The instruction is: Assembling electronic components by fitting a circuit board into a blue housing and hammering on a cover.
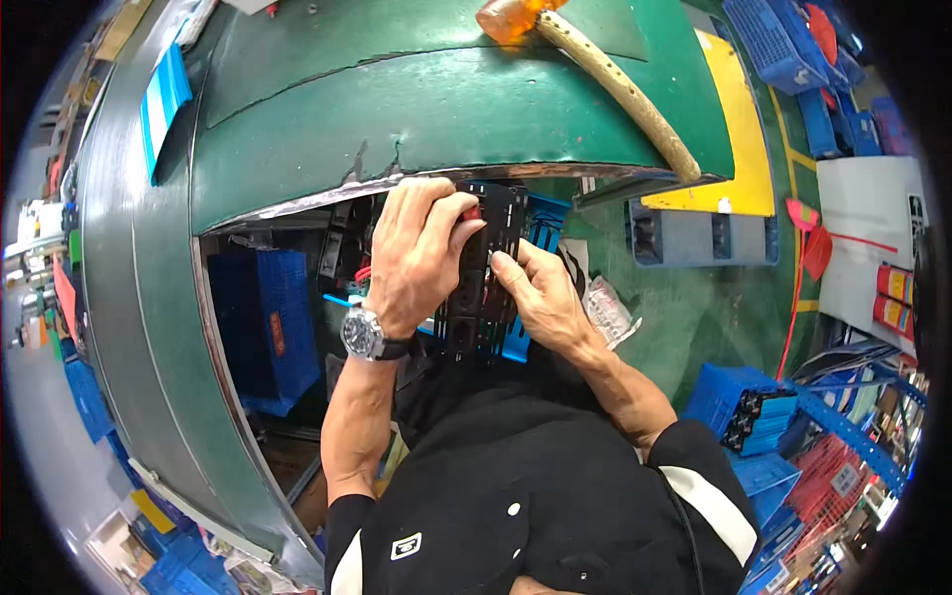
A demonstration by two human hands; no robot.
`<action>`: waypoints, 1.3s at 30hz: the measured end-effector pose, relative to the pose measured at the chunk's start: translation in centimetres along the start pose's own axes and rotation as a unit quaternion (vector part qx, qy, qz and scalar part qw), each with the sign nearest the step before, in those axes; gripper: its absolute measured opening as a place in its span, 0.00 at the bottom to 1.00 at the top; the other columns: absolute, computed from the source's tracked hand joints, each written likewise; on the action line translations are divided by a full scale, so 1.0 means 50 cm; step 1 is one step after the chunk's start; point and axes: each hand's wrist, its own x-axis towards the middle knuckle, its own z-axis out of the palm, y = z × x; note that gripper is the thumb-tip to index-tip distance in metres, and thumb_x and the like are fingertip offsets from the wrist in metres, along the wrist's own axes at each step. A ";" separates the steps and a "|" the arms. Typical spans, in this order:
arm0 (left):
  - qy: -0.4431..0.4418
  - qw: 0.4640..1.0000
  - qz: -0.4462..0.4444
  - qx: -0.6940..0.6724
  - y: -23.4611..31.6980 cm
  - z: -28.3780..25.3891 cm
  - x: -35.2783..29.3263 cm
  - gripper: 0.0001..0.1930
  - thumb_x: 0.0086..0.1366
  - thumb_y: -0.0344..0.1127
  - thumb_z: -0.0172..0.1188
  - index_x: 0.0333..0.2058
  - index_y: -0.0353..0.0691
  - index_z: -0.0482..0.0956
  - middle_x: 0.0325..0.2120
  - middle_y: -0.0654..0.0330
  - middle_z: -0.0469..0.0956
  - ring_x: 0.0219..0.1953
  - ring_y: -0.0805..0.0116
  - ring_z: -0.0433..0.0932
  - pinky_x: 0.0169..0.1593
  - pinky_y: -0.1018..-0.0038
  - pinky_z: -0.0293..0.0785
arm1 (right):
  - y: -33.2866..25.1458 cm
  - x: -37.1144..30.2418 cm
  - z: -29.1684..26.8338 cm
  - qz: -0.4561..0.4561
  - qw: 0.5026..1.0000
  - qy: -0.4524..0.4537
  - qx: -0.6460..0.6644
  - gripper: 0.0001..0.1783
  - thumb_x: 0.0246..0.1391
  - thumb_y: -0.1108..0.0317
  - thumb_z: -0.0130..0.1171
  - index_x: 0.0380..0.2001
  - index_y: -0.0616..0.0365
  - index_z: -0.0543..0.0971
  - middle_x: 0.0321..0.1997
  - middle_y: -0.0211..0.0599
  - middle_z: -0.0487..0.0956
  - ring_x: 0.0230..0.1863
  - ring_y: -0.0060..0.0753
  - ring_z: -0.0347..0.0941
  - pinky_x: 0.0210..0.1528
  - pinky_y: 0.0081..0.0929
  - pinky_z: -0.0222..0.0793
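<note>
A long black device (462, 332), with round recesses and small fittings on its face, stands between my lap and the bench's front edge. Blue side pieces (517, 342) show along its right side. My left hand (415, 253), a watch on its wrist, is closed at the device's upper part. Its thumb and fingers pinch a small red part (473, 212), mostly hidden behind them. My right hand (543, 297) grips the device's right edge, with the thumb laid on the black face. The device's far end reaches up to the bench edge.
The green bench (416, 109) lies ahead, its front edge worn. On it rest a hammer (625, 94) with an amber head and a blue-and-white strip (164, 109). Below stands a blue crate (263, 327). To the right are a grey pallet (694, 238) and blue bins (724, 407).
</note>
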 end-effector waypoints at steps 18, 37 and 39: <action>0.104 0.791 -0.446 -0.405 0.042 0.019 -0.031 0.07 0.70 0.29 0.64 0.42 0.34 0.78 0.40 0.63 0.76 0.40 0.74 0.76 0.48 0.76 0.75 | -0.005 0.002 0.002 -0.028 0.999 -0.016 -0.009 0.16 0.74 0.60 0.50 0.50 0.62 0.78 0.29 0.18 0.70 0.29 0.12 0.59 0.30 0.18 0.57; 0.011 0.826 -0.395 -0.401 0.025 0.037 -0.066 0.15 0.71 0.38 0.66 0.49 0.34 0.83 0.30 0.71 0.80 0.32 0.86 0.73 0.37 0.85 0.68 | 0.126 0.023 -0.181 0.104 0.980 0.083 -0.148 0.24 0.66 0.52 0.62 0.49 0.65 0.79 0.36 0.27 0.81 0.35 0.18 0.71 0.37 0.23 0.69; 0.039 0.809 -0.402 -0.427 0.020 0.038 -0.065 0.15 0.70 0.38 0.66 0.49 0.34 0.84 0.33 0.69 0.83 0.33 0.85 0.75 0.38 0.85 0.70 | 0.135 0.047 -0.163 0.065 0.995 0.076 -0.032 0.21 0.67 0.56 0.61 0.51 0.63 0.79 0.40 0.26 0.81 0.37 0.16 0.72 0.40 0.23 0.70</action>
